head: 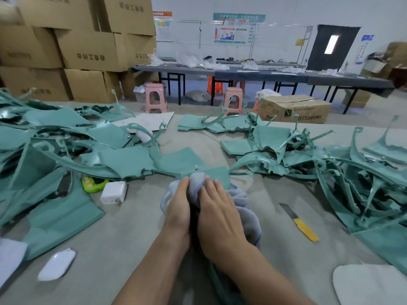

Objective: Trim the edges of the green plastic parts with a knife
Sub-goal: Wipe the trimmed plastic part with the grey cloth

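Both hands are occupied at the near middle of the worktop (141,227). The left hand (178,208) is curled into a grey-blue cloth (246,212), its fingertips buried in the folds, and the right hand (218,214) is laid over the same cloth with its fingers bent down around the bundle (whether anything is wrapped inside cannot be told). Neither hand holds a tool.

The knife (301,223) is left lying flat on the worktop to the right of the right hand, near it but apart from it. Its long axis is set on a diagonal: the grey blade points away and to the left, the yellow handle is turned toward the person and to the right. The handle end is therefore the end more readily met by a reach from the right, and the right hand is judged the nearer of the two by a clear margin.

A green plastic part (182,161) is found just beyond the fingertips, its flat panel touching the far edge of the cloth. A larger pile of green parts (44,146) is spread to the left, and another heap (356,179) to the right, behind and beside the knife.

Trimming is judged not to be under way; the cloth would have to be let go before the knife is taken up.
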`<state>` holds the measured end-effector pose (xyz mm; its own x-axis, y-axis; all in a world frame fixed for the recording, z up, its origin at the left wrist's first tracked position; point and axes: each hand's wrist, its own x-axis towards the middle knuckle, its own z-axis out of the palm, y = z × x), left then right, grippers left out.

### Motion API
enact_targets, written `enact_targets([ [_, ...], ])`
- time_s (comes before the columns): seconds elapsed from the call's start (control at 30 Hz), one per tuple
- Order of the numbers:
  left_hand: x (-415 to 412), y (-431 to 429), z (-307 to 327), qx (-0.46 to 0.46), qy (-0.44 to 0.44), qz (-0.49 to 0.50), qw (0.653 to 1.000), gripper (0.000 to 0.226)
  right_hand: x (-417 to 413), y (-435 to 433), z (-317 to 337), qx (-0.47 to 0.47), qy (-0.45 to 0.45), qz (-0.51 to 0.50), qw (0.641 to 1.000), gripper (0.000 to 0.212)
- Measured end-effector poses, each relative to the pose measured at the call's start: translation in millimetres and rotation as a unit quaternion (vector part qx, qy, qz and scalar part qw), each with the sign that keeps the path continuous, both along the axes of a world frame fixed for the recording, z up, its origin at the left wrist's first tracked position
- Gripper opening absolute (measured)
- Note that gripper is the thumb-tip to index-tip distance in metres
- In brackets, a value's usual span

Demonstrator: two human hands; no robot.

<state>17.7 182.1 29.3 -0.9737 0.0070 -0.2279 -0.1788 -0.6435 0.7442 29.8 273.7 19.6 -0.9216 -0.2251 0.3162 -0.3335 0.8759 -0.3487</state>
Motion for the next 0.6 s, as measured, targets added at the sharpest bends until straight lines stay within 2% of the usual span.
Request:
enact_targets([
  [0.13,-1,8,6,-0.049,0.014,0.105,0.993,0.048,-25,-7,13,-0.008,-0.055,-0.147,0.988,0.062],
  [0.2,0,7,4,-0.100,0.005,0.157,0.983,0.032,-29,-5,20,-0.030,-0.085,-0.183,0.979,0.061],
  [0.27,3,7,5,-0.120,-0.006,0.166,0.979,0.021,-31,-2,25,-0.055,-0.113,-0.194,0.973,0.062],
  [0.33,6,7,8,-0.098,-0.012,0.154,0.983,0.022,-24,-2,29,-0.030,-0.117,-0.156,0.980,0.061],
  [0.43,7,8,10,-0.071,-0.038,0.126,0.989,0.029,1,2,25,-0.017,-0.061,-0.010,0.998,0.046],
  [0.5,4,5,10,-0.088,-0.048,0.121,0.988,0.031,20,5,25,-0.021,-0.040,0.082,0.996,0.050],
  [0.6,4,-1,9,-0.088,-0.034,0.133,0.987,0.030,32,13,26,-0.011,-0.053,0.147,0.988,0.059],
])
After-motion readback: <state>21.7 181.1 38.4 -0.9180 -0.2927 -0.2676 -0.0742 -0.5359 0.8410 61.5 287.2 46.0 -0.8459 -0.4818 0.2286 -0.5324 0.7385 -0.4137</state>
